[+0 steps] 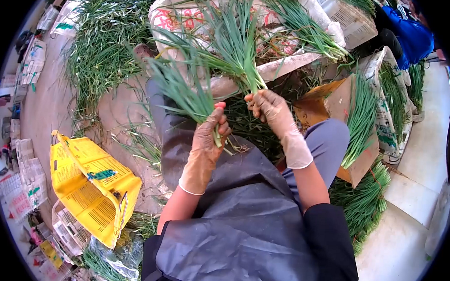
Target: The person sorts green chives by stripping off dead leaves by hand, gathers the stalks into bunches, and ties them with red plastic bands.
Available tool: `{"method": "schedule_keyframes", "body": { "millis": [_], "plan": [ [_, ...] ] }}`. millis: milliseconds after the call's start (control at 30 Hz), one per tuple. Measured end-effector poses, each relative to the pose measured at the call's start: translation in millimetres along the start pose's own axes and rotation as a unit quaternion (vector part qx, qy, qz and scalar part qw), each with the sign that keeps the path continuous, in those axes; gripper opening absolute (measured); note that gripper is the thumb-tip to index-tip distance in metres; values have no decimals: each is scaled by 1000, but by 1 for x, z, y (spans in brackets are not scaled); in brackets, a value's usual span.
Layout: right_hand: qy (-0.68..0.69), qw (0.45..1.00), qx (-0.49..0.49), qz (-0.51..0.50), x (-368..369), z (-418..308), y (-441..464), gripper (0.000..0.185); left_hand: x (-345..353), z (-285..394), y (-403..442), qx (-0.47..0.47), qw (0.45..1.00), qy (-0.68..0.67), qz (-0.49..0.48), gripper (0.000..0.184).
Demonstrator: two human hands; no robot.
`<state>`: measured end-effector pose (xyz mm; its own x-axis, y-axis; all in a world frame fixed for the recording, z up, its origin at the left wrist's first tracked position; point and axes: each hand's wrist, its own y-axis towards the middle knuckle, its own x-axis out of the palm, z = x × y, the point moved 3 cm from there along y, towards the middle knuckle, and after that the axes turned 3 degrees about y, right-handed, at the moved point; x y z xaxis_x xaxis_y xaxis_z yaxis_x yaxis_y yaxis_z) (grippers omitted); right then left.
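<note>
My left hand (209,132), in a thin translucent glove, is closed round a small bunch of garlic chives (184,97); the leaves fan up and to the left, and the pale stem ends stick out below the fist. My right hand (275,112), gloved too, pinches the white stem ends of a second bunch of garlic chives (240,47), whose leaves spread upward over a white sack (182,20) with red print. More garlic chives (313,29) lie on the sack's right side. A dark apron (232,210) covers my lap beneath both hands.
A big heap of loose greens (107,47) lies at upper left. A yellow plastic basket (92,180) stands tilted at left. On my right, a cardboard box (335,102) bears a sorted bundle (360,120), with stacked bundles (364,205) below. A person in blue (409,35) is at upper right.
</note>
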<state>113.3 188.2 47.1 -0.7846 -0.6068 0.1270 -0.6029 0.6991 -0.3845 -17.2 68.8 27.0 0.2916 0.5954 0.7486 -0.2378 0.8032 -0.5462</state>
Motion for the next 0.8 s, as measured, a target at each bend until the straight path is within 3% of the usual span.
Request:
{"method": "schedule_keyframes", "body": {
  "millis": [67, 100, 133, 200, 267, 333, 400, 467, 500, 533, 600, 667, 733, 800],
  "plan": [
    [-15, 1000, -15, 11, 19, 19, -17, 22, 7, -9, -9, 13, 998, 60, 21, 24],
    [-97, 994, -43, 23, 27, 22, -25, 19, 6, -14, -12, 11, 993, 97, 65, 22],
    [-235, 960, -144, 44, 35, 25, -33, 14, 1, -19, -12, 14, 987, 126, 96, 21],
    [-360, 910, -197, 55, 48, 17, -48, 14, -8, -22, -11, 39, 980, 162, 105, 17],
    [-371, 904, -208, 45, 48, 18, -50, 16, -15, -21, -13, 37, 983, 150, 99, 16],
    [-470, 834, -283, 59, 48, 13, -54, 17, -17, -23, -17, 32, 986, 136, 90, 15],
    [-500, 813, -295, 51, 50, 19, -54, 18, -14, -22, -22, 24, 980, 171, 95, 13],
    [-223, 967, -123, 21, 48, 33, -50, 21, -19, -19, -18, 18, 987, 140, 70, 14],
    [42, 998, 26, -34, 48, 40, -47, 24, -20, -18, -16, 11, 993, 109, 47, 15],
    [41, 998, 24, -35, 48, 39, -45, 24, -22, -18, -16, 12, 993, 109, 46, 15],
    [229, 970, 80, -9, 53, 30, -44, 21, -21, -14, -20, 20, 996, 74, 43, 18],
    [246, 964, 94, -25, 57, 29, -41, 18, -23, -15, -20, 29, 995, 79, 61, 20],
    [136, 990, 26, 27, 52, 41, -33, 19, -35, -17, -15, 33, 995, 79, 59, 20],
    [136, 990, 14, 34, 43, 31, -37, 17, -42, -7, -13, 56, 996, 55, 50, 21]
  ]
}}
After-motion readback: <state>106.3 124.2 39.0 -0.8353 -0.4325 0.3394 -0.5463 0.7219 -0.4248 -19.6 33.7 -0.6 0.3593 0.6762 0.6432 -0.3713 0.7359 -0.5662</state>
